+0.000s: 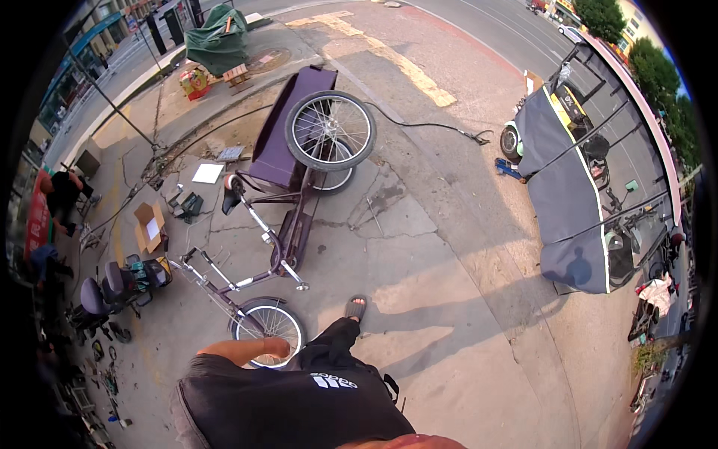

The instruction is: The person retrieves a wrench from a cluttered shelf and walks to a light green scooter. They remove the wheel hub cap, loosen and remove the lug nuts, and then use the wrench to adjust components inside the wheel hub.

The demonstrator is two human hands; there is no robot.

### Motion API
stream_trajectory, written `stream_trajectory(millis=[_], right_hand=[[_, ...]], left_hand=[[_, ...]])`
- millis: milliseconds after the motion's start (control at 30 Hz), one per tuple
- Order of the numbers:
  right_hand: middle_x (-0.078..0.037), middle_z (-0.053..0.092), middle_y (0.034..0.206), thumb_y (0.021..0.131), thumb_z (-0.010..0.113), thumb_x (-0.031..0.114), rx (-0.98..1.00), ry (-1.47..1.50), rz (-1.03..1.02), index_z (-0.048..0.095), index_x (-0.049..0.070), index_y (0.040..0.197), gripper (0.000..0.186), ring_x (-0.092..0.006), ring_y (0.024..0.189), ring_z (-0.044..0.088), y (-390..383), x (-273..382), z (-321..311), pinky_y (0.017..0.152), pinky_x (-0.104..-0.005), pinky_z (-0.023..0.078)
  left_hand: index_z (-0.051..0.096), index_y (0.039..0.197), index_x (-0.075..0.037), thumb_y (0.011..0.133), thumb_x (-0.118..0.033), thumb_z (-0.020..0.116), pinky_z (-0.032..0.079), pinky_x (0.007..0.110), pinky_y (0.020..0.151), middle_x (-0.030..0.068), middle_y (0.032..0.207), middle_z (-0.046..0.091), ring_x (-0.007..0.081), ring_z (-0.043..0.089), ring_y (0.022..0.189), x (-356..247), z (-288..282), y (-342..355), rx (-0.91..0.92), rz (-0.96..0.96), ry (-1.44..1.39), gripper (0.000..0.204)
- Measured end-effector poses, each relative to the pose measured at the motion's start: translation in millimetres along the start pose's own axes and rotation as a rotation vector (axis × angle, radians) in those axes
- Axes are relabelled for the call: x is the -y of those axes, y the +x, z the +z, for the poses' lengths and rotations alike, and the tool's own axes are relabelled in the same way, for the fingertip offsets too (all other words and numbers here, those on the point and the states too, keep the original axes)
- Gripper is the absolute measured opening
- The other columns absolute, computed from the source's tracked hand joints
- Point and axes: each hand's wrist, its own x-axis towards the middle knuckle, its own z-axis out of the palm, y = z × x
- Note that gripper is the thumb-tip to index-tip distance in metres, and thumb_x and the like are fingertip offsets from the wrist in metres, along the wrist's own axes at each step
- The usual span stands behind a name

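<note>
I see the left hand (278,346), fingers closed on the spoked front wheel (267,327) of the purple cargo tricycle (288,191) tipped on the pavement (449,262), right hand unseen; the frame may topple.

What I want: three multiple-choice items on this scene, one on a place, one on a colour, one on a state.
1. Where is the left hand? A on a ladder; B by the front wheel; C on a car door.
2. The cargo bed is which colour? A purple; B yellow; C white.
3. How does the tricycle stand? A upright; B hung up; C tipped on its side.
B: the hand is next to the tyre. A: the bed is purple. C: a rear wheel faces up.
</note>
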Motion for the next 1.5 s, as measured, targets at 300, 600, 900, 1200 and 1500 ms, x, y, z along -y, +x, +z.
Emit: stream_trajectory(millis=[300,600,900,1200,1500], right_hand=[[-0.014,0.072,0.083,0.092,0.065,0.029,0.024,-0.068,0.464,0.072,-0.003,0.088,0.032,-0.0277,0.074,0.069,52.8,-19.5,-45.8,0.069,-0.0435,0.053],[-0.017,0.069,0.076,0.095,0.061,0.025,0.240,-0.104,0.493,0.067,-0.007,0.092,0.032,-0.0257,0.059,0.066,265.5,261.3,-288.5,0.048,-0.0386,0.051],[-0.011,0.061,0.065,0.098,0.056,0.031,-0.210,-0.053,-0.023,0.063,-0.002,0.096,0.033,-0.0210,0.052,0.062,522.3,554.7,-529.5,0.053,-0.0371,0.052],[-0.012,0.062,0.064,0.099,0.056,0.031,-0.214,0.099,0.172,0.061,-0.004,0.091,0.036,-0.0240,0.051,0.064,655.1,668.3,-502.4,0.049,-0.0402,0.052],[-0.010,0.055,0.062,0.097,0.064,0.030,0.007,0.424,0.619,0.058,0.001,0.078,0.035,-0.0224,0.045,0.052,697.5,755.1,-507.5,0.039,-0.0385,0.042]], left_hand=[[0.068,0.106,-0.008,0.094,-0.031,0.053,0.053,0.053,0.083,0.0206,0.099,0.071,0.0422,0.067,0.097,-164.8,-476.6,167.4,-0.394,0.108,0.101,0.030],[0.070,0.109,-0.007,0.094,-0.031,0.053,0.052,0.050,0.087,0.0211,0.104,0.071,0.0417,0.066,0.101,-120.6,-594.9,289.9,-0.422,-0.120,-0.180,0.033],[0.069,0.112,-0.002,0.093,-0.028,0.058,0.055,0.041,0.083,0.0204,0.095,0.073,0.0335,0.071,0.095,-104.0,-685.2,332.4,-0.180,-0.534,-0.957,0.034],[0.069,0.110,-0.001,0.095,-0.028,0.057,0.056,0.036,0.077,0.0148,0.089,0.073,0.0245,0.072,0.088,-34.7,-896.4,458.2,-0.277,0.066,-0.394,0.033],[0.070,0.113,0.001,0.095,-0.029,0.055,0.055,0.035,0.074,0.0136,0.087,0.075,0.0217,0.073,0.081,18.1,-1301.9,558.2,-0.628,-0.249,-0.507,0.038]])
